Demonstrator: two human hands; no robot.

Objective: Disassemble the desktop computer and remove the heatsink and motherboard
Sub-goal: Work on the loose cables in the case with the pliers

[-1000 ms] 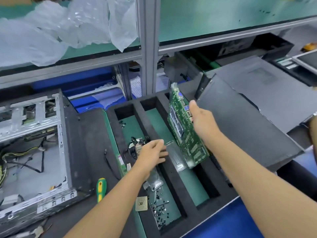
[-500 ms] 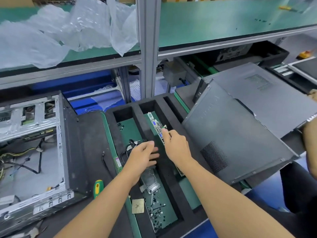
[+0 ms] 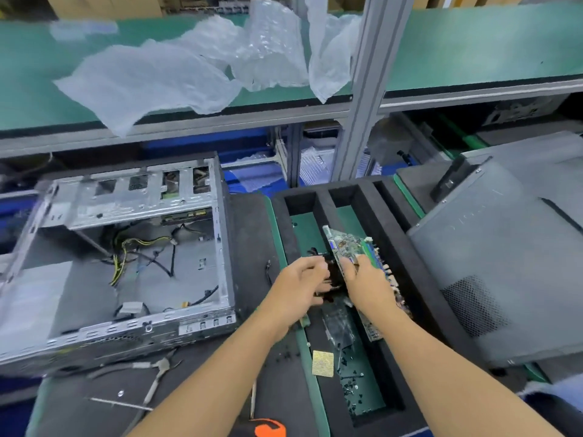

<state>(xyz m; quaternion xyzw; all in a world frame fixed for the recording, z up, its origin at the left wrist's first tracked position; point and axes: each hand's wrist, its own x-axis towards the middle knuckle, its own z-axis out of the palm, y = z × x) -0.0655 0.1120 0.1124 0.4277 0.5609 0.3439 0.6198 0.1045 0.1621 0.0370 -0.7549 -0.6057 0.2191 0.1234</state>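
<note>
Motherboard (image 3: 350,247) first: it sits tilted on its long edge in the middle slot of the black foam tray (image 3: 419,272), which lies on the worktop between the open computer case (image 3: 126,247) and a grey side panel (image 3: 504,263). Our right hand (image 3: 367,283) lies over its near end, fingers curled down around the board's upper edge, so we read that grip as closed on it. Our left hand (image 3: 299,287) is just beside it, fingers bent into a dark tangle of cables (image 3: 329,279) in the neighbouring slot; whether they actually pinch anything we cannot tell, since motion blur smears that spot.

We judge the board to be light and stiff, a thin flat sheet that will not sag but could crack or shed parts if flexed or knocked. Its faces carry small soldered parts and sharp pins (poor places for fingertips), so bare edges and corners look like the right places to hold, with a second hand under the far end if it has to be lifted clear. The foam walls are soft and should steady it once it leans against them.

Loose black screws (image 3: 351,389) and a small gold chip (image 3: 322,363) lie in the near part of the neighbouring slot, and the case looks stripped down to its wiring. We cannot pick out the heatsink here.
</note>
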